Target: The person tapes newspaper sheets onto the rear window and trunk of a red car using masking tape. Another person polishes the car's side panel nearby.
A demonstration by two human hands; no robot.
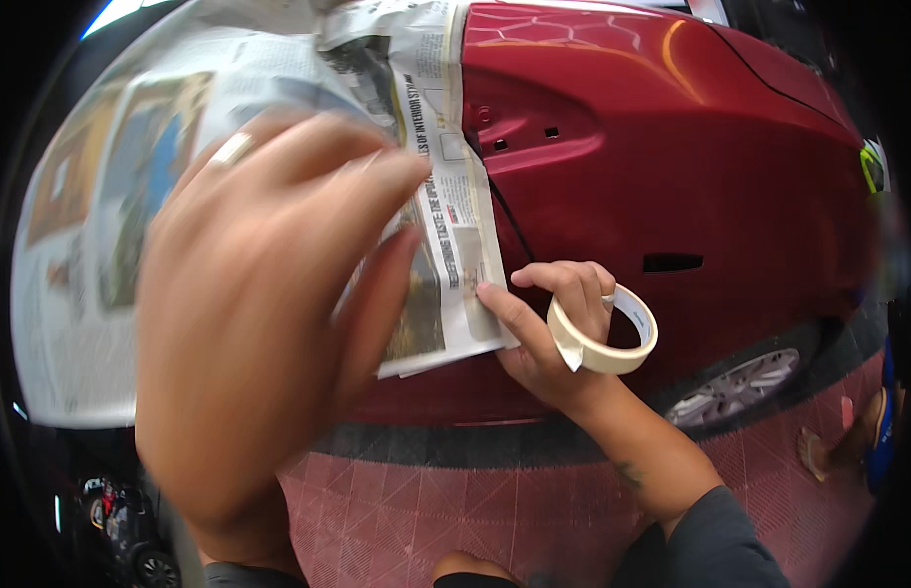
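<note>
A sheet of newspaper (230, 59) covers the left part of a red car body (710, 186), its right edge running down the panel. My left hand (250, 284), blurred by motion, is raised in front of the newspaper. Its thumb and forefinger are apart, with nothing visible between them; the other fingers are bent and partly hidden. Low on the panel, my right hand (549, 343) rests its thumb on the newspaper's right edge. A roll of cream masking tape (617, 361) hangs around fingers of that hand, with a short loose end at its left side.
Square holes and a dark slot (673, 263) mark the red panel. A car wheel (738, 387) shows at lower right above red floor tiles (407, 510). Another person's foot (813, 453) is at the right edge. A dark motorcycle (127, 534) stands at lower left.
</note>
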